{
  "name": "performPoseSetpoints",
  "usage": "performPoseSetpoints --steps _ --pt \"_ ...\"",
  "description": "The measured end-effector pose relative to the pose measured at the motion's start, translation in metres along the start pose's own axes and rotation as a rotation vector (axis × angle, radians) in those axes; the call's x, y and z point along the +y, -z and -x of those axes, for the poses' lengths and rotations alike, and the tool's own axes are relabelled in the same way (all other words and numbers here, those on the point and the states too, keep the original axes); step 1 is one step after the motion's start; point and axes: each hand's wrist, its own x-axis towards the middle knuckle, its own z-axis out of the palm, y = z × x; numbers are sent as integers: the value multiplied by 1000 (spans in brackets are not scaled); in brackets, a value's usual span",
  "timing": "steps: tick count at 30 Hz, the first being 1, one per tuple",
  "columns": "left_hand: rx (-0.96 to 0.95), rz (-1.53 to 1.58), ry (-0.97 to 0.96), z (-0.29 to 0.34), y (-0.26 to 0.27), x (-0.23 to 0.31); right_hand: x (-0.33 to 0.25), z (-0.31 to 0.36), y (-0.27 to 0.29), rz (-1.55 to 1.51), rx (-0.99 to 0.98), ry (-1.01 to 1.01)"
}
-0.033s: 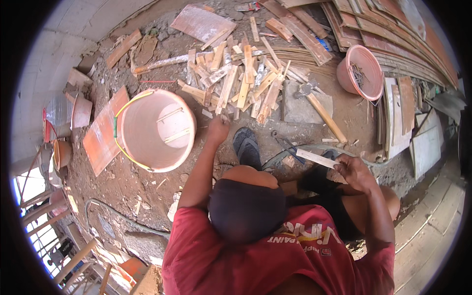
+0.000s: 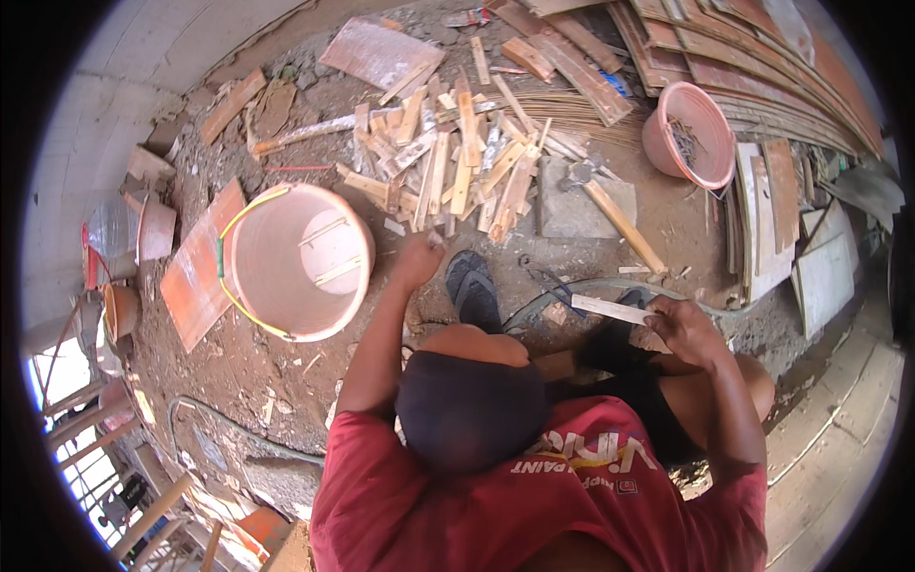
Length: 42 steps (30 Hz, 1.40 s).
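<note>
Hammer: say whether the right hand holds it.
No, the right hand holds a strip of wood, while the hammer lies partly on the grey slab.

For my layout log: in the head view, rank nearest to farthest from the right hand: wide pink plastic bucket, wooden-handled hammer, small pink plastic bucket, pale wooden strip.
1. Pale strip: in the right hand.
2. Hammer: ahead, slightly left.
3. Small bucket: farther ahead.
4. Wide bucket: far left.
</note>
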Motion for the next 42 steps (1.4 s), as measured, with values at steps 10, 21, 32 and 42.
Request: performPoseSetpoints --steps 10,21,32,42 --pt "-367 -190 -562 -33 58 345 9 -6 -28 138 -2 208" --pt "-680 -465 -543 50 38 400 -12 17 53 -387 153 263" --pt "-454 44 -200 140 124 269 -61 -93 13 -625 497 278" --pt "-42 186 -292 116 124 222 17 -163 -212 208 -64 -79"
